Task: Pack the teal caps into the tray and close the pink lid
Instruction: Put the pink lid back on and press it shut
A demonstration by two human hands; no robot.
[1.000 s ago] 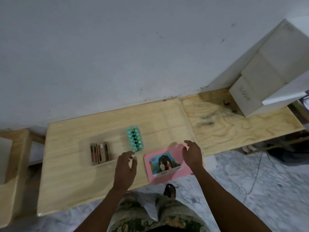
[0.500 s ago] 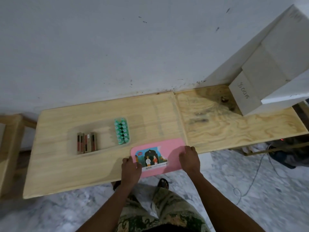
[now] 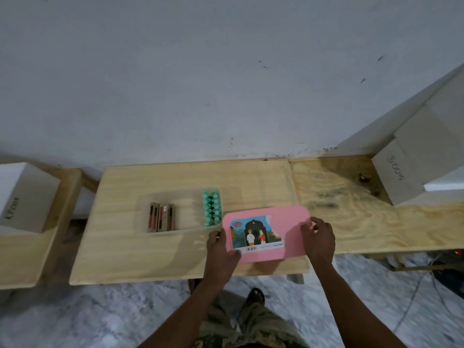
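Since the earlier frame the pink lid sits closer to the clear tray, just right of it. Left hand and right hand grip its ends. Teal caps fill the tray's right end.

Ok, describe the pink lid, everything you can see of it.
The pink lid is a flat rounded rectangle, plastic by its look, with a colourful picture label on its left half. It lies near the wooden table front edge, right of the clear tray. The left hand grips its left edge, the right hand its right.
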